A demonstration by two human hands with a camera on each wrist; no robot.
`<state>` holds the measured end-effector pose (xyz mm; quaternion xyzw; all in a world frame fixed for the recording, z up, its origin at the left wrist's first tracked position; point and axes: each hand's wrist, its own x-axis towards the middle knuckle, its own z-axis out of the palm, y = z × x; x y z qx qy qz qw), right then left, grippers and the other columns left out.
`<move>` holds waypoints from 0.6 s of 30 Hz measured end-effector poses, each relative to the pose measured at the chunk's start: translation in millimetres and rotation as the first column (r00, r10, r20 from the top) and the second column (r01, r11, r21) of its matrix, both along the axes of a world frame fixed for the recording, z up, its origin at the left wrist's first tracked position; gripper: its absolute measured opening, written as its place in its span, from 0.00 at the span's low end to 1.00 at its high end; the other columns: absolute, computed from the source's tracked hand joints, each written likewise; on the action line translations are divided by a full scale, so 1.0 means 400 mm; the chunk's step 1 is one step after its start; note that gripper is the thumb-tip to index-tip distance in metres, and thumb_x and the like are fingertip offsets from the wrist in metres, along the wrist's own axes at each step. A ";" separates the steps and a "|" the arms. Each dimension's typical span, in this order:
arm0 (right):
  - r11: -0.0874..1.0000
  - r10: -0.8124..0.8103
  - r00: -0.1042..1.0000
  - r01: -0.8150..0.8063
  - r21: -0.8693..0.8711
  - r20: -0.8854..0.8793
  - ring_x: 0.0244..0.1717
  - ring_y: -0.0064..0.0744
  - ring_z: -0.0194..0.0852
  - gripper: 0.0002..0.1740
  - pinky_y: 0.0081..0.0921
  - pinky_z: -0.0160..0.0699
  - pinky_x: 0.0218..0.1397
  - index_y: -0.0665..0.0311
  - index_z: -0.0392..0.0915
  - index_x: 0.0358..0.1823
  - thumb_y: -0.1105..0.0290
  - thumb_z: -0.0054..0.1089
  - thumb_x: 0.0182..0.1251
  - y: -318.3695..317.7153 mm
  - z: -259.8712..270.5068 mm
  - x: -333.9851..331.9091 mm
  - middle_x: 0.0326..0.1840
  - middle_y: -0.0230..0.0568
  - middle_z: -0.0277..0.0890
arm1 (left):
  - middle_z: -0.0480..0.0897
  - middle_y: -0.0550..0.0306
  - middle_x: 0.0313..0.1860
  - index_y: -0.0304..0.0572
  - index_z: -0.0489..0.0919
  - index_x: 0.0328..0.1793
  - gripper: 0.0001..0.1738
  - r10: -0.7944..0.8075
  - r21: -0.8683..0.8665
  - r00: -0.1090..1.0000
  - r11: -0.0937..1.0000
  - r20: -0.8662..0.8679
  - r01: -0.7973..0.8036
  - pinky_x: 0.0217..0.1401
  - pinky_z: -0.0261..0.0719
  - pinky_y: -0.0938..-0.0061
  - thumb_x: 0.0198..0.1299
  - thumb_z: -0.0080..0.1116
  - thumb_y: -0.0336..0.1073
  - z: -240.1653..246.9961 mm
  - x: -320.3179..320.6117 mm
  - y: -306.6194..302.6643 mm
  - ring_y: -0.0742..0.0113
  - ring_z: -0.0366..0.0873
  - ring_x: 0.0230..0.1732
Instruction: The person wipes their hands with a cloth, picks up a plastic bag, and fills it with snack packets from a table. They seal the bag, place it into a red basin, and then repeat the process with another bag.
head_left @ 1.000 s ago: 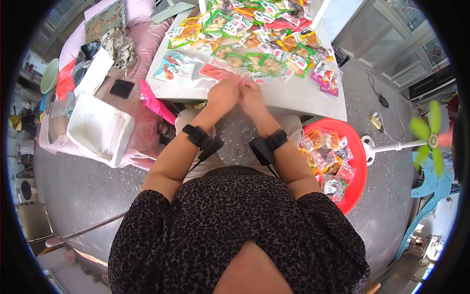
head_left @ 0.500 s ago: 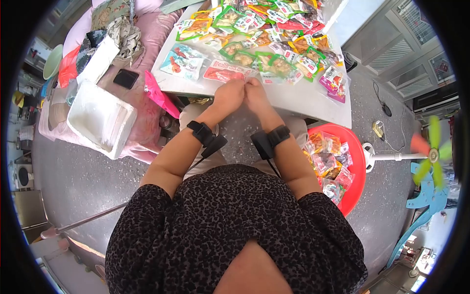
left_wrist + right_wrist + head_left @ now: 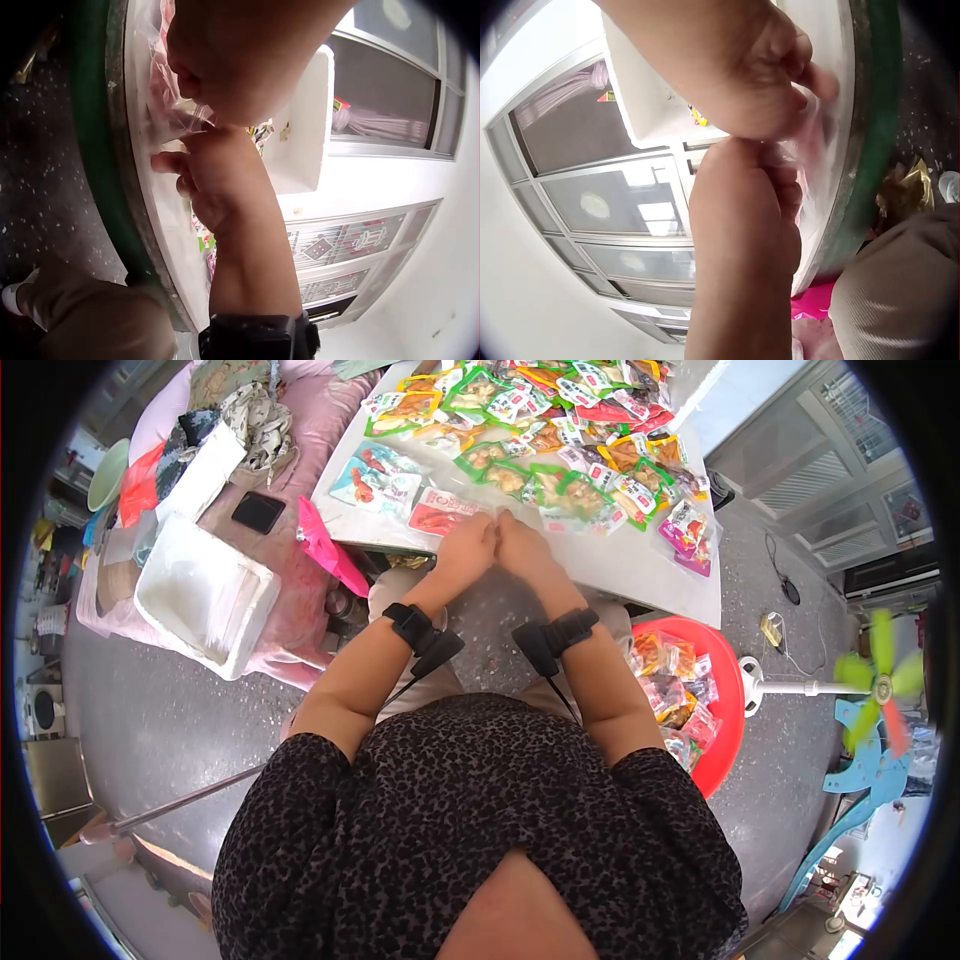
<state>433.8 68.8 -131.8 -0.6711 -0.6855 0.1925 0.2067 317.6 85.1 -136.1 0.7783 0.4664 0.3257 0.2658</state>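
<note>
Both hands meet at the table's near edge. A clear plastic bag with red contents (image 3: 438,512) lies partly under the left hand (image 3: 466,552). The left hand (image 3: 232,64) has its fingers curled round the bag's clear edge (image 3: 196,120). Close against it, the right hand (image 3: 526,550) pinches the same edge; its thumb and fingertips show in the left wrist view, below the left hand (image 3: 214,176). The right wrist view has the right hand (image 3: 742,71) above and the left hand (image 3: 742,195) below, with clear film between them.
Many colourful food packets (image 3: 585,490) cover the back of the table (image 3: 640,565). A blue-and-white packet (image 3: 375,478) lies left of the hands. A red tub (image 3: 735,710) of packets stands on the floor at right; a white foam box (image 3: 205,595) sits at left.
The red bag has shifted slightly left, more of it now beneath the left hand. Both hands stay together, with small finger movements. The head view has tilted slightly.
</note>
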 end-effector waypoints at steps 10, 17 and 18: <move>0.996 0.090 0.979 -0.083 -0.042 0.185 0.32 0.44 0.72 0.18 0.34 0.69 0.33 0.64 0.71 0.36 0.57 0.49 0.49 0.007 0.069 0.070 0.31 0.45 0.73 | 0.74 0.46 0.28 0.37 0.71 0.33 0.09 -0.003 0.087 1.000 0.996 -0.001 0.004 0.35 0.68 0.65 0.51 0.43 0.34 -0.070 0.004 0.029 0.50 0.71 0.32; 0.975 -0.223 0.845 0.190 -0.117 -0.487 0.27 0.26 0.70 0.15 0.23 0.72 0.27 0.69 0.68 0.36 0.66 0.51 0.49 0.208 0.110 0.302 0.29 0.39 0.68 | 0.74 0.46 0.27 0.38 0.71 0.32 0.07 -0.019 0.226 1.000 0.974 0.008 0.017 0.33 0.69 0.64 0.50 0.46 0.34 -0.065 0.013 0.024 0.49 0.71 0.31; 0.961 -0.267 0.804 0.264 -0.082 -0.531 0.27 0.26 0.70 0.14 0.23 0.72 0.27 0.68 0.68 0.36 0.67 0.51 0.49 0.248 0.092 0.340 0.29 0.39 0.68 | 0.73 0.46 0.27 0.38 0.71 0.32 0.07 -0.027 0.244 1.000 0.969 0.008 0.024 0.33 0.69 0.64 0.50 0.47 0.33 -0.061 0.012 0.024 0.49 0.71 0.31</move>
